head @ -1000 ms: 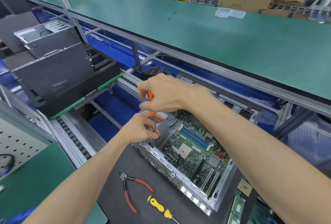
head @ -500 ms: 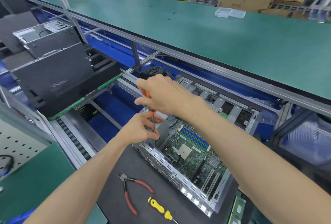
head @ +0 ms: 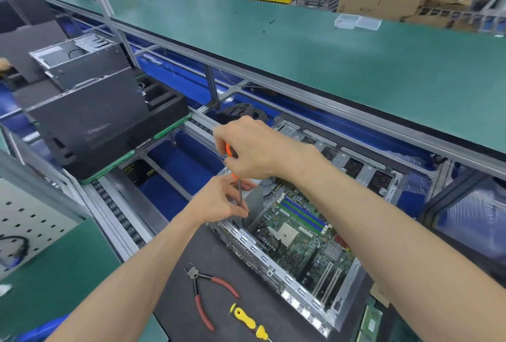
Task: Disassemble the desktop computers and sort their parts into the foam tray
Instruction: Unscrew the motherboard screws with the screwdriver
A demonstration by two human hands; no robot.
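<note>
A: Working inside the open computer case (head: 276,267), the right hand (head: 257,150) grips an orange screwdriver (head: 229,151) upright. The left hand (head: 219,202) pinches its shaft at the case's corner.

B: How far along?

A: Early, I judge. The motherboard (head: 298,240) sits inside; the foam tray (head: 158,100) lies well apart.

B: Any change?

A: The hands have barely moved; the camera has shifted slightly.

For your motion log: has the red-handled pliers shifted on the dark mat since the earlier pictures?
No. The red-handled pliers lie beside the yellow-handled screwdriver, same spot on the dark mat.
</note>
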